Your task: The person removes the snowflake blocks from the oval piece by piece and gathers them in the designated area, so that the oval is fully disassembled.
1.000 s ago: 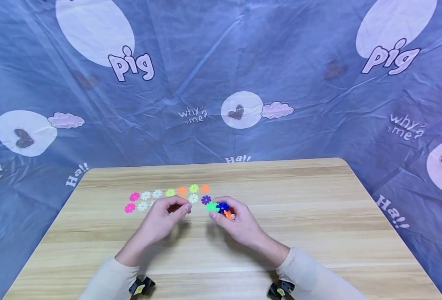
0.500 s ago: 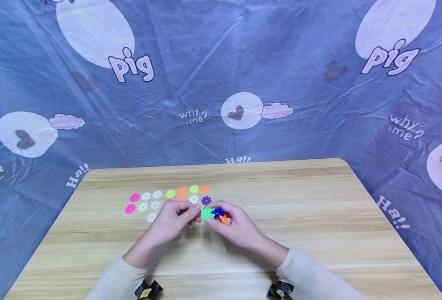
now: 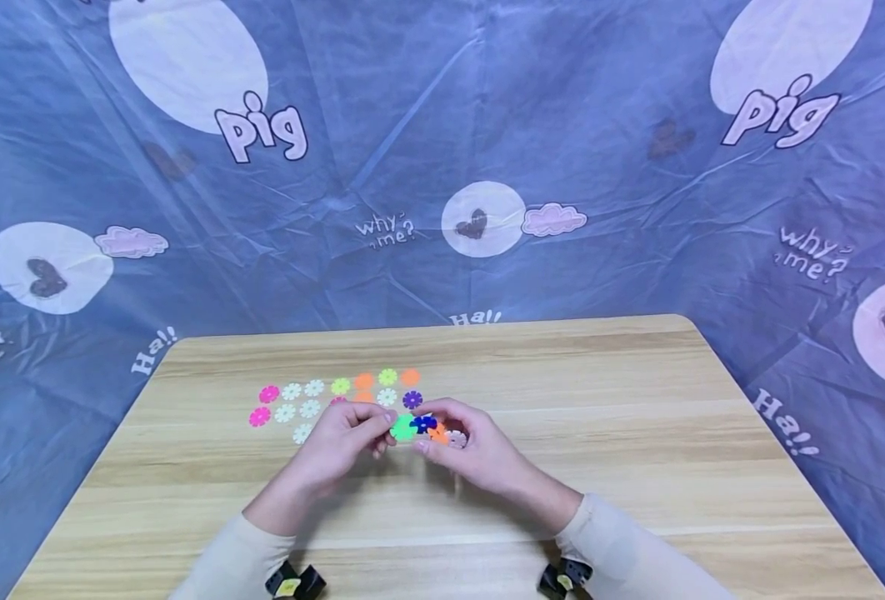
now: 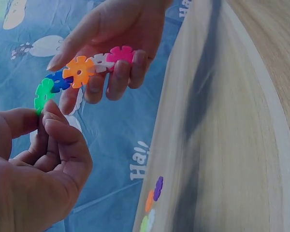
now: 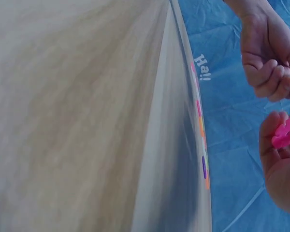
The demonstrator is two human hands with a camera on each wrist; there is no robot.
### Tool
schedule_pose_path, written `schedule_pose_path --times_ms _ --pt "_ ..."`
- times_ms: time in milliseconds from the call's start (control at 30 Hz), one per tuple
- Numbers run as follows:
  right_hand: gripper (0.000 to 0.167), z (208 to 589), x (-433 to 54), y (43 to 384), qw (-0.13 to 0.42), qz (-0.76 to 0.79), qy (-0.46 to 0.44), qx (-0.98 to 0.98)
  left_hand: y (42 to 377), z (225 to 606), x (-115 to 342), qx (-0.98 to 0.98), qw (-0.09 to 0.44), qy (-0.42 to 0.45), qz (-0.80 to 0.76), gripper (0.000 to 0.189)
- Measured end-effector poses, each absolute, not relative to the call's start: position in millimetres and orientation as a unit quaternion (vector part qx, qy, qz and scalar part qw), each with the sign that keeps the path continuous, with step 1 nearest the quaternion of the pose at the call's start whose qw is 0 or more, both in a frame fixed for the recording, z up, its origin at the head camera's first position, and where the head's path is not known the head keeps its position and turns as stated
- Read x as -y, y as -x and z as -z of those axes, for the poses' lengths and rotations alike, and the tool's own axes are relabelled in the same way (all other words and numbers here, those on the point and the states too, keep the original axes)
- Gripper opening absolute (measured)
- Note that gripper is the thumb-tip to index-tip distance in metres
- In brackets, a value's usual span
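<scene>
A chain of joined plastic snowflake discs hangs between my two hands, above the table. Its green disc (image 3: 403,427) is at the left end, pinched between thumb and finger of my left hand (image 3: 337,446). The blue disc (image 4: 61,82), orange disc (image 4: 79,72), white disc (image 4: 101,62) and pink disc (image 4: 120,55) follow in line. My right hand (image 3: 480,446) holds the other end, its fingers curled around the pink disc in the left wrist view. From the head view that pink disc is hidden.
Loose snowflake discs lie in rough rows on the wooden table (image 3: 600,400) beyond my hands, among them a pink disc (image 3: 260,417), a purple disc (image 3: 412,400) and a white disc (image 3: 284,412). A printed blue cloth (image 3: 382,275) hangs behind the table.
My left hand has moved right and now pinches the green disc. The chain has shifted left, and its white disc shows beside the right palm.
</scene>
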State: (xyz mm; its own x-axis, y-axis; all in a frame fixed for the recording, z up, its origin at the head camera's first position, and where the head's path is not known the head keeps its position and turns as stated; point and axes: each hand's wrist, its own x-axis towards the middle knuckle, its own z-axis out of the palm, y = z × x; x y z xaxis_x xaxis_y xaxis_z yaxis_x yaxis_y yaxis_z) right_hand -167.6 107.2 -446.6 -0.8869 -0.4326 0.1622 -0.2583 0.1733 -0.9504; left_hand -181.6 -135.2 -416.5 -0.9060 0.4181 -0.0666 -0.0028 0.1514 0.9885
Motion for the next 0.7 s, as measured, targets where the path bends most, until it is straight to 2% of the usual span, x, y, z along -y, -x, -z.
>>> schedule_pose_path --times_ms 167,400,700 --pt "0.047 448.2 -110.9 169.3 0.096 0.622 0.218 -0.745 179.8 415.1 140.4 -0.73 0.175 -0.105 -0.652 0.032" --pt "0.043 450.2 -112.2 168.1 0.128 0.65 0.201 -0.722 176.9 415.2 144.9 -0.74 0.161 -0.095 -0.646 0.025" --pt "0.041 450.1 -112.2 166.7 0.113 0.654 0.193 -0.723 166.6 419.1 131.2 -0.742 0.128 -0.044 -0.656 0.026"
